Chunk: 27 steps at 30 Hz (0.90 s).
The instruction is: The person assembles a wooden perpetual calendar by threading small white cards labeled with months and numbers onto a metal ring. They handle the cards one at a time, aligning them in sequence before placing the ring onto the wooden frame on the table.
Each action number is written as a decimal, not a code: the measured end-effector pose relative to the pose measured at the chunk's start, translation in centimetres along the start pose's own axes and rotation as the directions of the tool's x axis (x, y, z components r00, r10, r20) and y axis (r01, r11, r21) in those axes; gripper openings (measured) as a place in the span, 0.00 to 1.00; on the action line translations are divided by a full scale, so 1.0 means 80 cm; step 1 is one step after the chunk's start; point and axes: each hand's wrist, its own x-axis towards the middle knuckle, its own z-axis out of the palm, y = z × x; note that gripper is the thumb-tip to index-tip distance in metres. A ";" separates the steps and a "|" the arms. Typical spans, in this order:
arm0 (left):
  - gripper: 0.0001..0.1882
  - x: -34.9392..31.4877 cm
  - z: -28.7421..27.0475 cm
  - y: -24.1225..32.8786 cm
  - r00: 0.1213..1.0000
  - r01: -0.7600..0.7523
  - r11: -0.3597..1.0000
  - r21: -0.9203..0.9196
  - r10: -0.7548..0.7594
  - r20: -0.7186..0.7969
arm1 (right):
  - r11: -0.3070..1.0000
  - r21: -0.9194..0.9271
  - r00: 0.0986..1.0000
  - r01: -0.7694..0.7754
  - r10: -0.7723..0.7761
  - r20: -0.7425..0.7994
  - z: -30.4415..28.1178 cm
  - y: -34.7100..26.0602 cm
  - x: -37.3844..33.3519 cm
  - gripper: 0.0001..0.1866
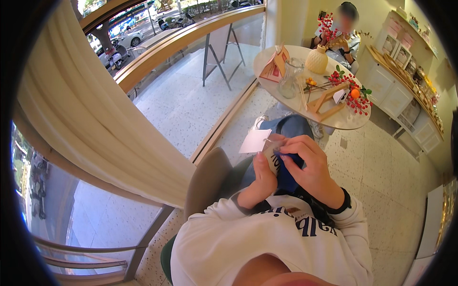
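I sit with both hands raised together in front of my chest. A small white card (255, 141) sticks out past the fingertips of my left hand (262, 181), whose thumb presses upward at the card's lower edge. My right hand (310, 164) is beside it, fingers curled and pinched close to the left fingers. What it pinches is too small and too covered to name. A thin, pale piece with dark lettering (275, 162) shows between the hands. Some blue material (287, 175) lies just below the right fingers.
Ahead stands a round table (324, 121) with a yellow vase (316, 62), a clear glass vase (288, 86), a wooden frame (329, 113), red berry sprigs (360, 104) and a folded card stand (274, 69). A person (350, 40) sits beyond it. A curtain (95, 109) hangs at left.
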 end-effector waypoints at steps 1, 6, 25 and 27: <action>0.32 0.000 0.000 0.000 1.000 0.002 1.000 -0.014 -0.002 -0.006 | 1.000 -0.003 1.000 -0.014 0.014 0.017 0.000 0.000 -0.001 0.11; 0.32 0.002 0.003 0.000 1.000 0.002 0.999 -0.038 -0.002 0.009 | 1.000 -0.018 1.000 -0.007 0.007 0.026 -0.001 0.002 -0.002 0.11; 0.30 0.010 -0.012 -0.010 0.966 -0.024 0.917 0.399 -0.081 0.245 | 0.992 0.006 0.991 -0.129 0.129 -0.015 -0.022 0.014 -0.001 0.09; 0.30 0.008 -0.012 -0.008 0.966 -0.042 0.917 0.398 -0.065 0.251 | 0.993 0.004 0.993 -0.120 0.120 0.012 -0.022 0.013 -0.002 0.09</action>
